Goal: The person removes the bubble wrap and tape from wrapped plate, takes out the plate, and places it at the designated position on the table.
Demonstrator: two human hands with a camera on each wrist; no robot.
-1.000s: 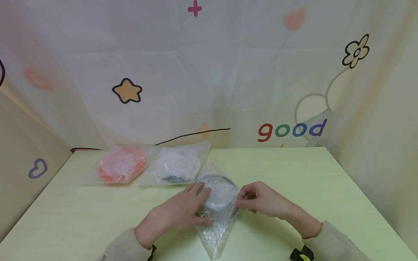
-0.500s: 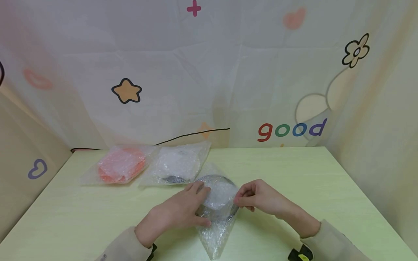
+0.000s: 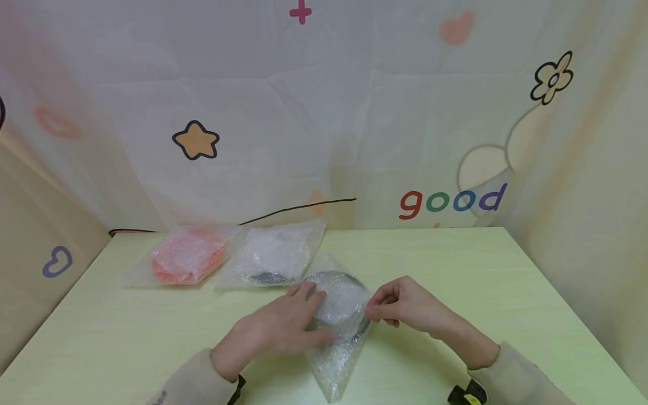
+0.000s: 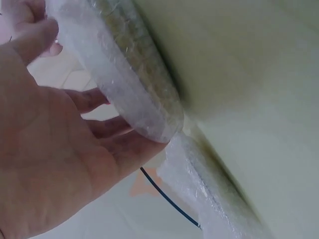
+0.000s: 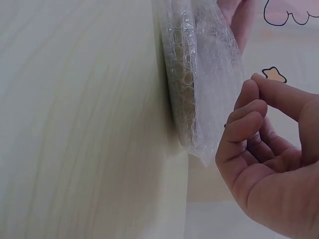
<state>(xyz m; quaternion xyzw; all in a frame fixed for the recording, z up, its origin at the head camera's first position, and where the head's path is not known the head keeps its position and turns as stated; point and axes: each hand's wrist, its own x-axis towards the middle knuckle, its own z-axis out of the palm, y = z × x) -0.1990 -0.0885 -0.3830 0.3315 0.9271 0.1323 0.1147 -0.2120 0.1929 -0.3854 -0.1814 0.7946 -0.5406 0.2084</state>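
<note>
A bubble-wrap bag [image 3: 334,368] lies on the table, its near end narrowing to a point. Inside is a round, flat thing with a dark rim [image 3: 344,278]; its kind is blurred by the wrap. My left hand [image 3: 278,326] rests spread on the bag's left side, the thumb over its top. In the left wrist view, straight fingers [image 4: 134,147] touch the wrapped side. At the bag's right edge, my right hand [image 3: 410,308] has curled fingers with thumb and forefinger tips together. The right wrist view shows these fingertips [image 5: 251,89] beside the wrap [image 5: 187,84], with nothing discernible between them.
Two more bubble-wrap bags lie at the back left of the table [image 3: 445,270]: one around something pink [image 3: 189,256], one around something white with a dark patch [image 3: 275,253]. The latter adjoins the worked bag's far corner. A printed curtain [image 3: 324,112] hangs behind.
My left thumb has slid a little to the right across the bag. The right hand has shifted only slightly at the edge. The bags stay in place.
</note>
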